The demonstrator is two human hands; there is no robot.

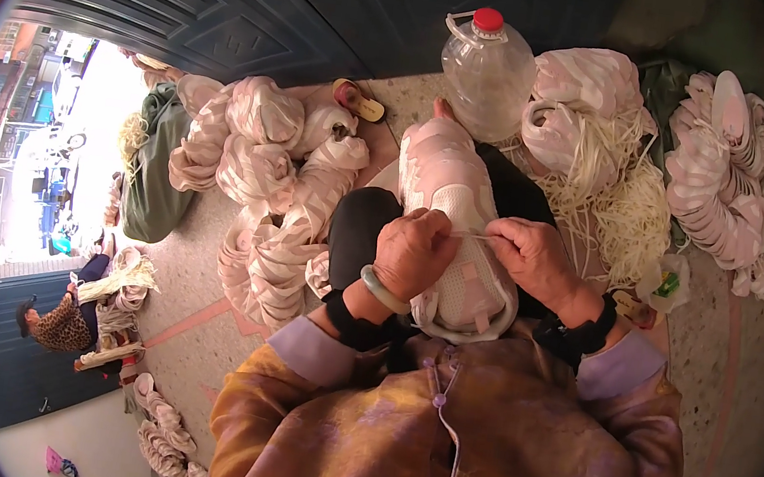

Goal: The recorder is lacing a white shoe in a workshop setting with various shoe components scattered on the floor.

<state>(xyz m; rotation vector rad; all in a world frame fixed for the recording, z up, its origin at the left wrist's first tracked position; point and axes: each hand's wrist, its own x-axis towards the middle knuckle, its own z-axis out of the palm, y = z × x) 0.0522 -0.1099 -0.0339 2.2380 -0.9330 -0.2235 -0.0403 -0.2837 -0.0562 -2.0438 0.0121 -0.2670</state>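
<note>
Across my lap lies a long stack of nested pink-and-white shoe uppers, with a mesh-like upper facing up at the near end. A thin pale strip runs between my two hands, over the stack. My left hand is closed in a fist on one end of the strip, just left of the stack's middle. My right hand pinches the other end at the stack's right side. The fingertips of the left hand are partly hidden by its knuckles.
Stacks of similar uppers lie at left and far right. Loose pale strips lie by my right knee. A clear plastic jug with a red cap stands ahead. A person sits by the doorway with more strips.
</note>
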